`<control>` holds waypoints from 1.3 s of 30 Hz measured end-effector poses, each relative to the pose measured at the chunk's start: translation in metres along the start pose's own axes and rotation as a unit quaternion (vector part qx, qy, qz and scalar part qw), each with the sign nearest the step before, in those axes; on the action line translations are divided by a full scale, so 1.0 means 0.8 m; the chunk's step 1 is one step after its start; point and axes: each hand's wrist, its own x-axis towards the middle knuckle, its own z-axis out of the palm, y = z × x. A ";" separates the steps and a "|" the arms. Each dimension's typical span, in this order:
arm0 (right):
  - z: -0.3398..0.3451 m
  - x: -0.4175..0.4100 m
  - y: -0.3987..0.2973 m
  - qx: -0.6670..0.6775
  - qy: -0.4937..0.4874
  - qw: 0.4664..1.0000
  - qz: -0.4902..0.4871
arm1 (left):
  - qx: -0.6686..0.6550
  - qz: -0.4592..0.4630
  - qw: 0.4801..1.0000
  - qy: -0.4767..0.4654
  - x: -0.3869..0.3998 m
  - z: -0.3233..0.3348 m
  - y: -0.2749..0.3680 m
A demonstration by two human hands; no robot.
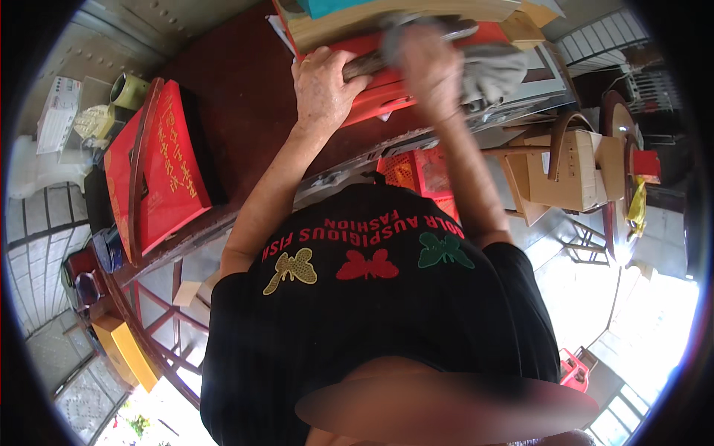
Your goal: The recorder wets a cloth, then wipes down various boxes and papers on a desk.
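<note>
At the top of the head view, my left hand grips one end of a dark elongated object whose kind I cannot tell. My right hand is blurred and closed on a grey cloth, which lies against that object. Beneath both hands is a red box on the dark red wooden table. A crumpled grey cloth garment lies just right of my right hand.
A large red gift box with gold writing stands at the left. Behind my hands is a wood-coloured box. An opened cardboard box sits at the right, beside a curved wooden chair part. A red plastic basket is below the table edge.
</note>
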 end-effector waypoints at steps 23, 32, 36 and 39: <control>-0.023 -0.027 0.139 -0.149 -0.051 0.951 0.265 | -0.123 -0.012 0.992 0.005 -0.004 -0.006 0.000; -0.012 -0.007 0.070 -0.109 -0.120 0.981 0.109 | -0.025 0.023 0.999 -0.035 -0.002 -0.005 -0.003; -0.035 -0.002 -0.089 0.052 -0.101 0.994 -0.011 | 0.012 -0.018 0.998 -0.056 -0.004 0.003 -0.013; -0.042 -0.010 -0.074 0.087 -0.116 0.989 0.016 | 0.007 -0.010 0.998 -0.054 -0.002 -0.002 -0.005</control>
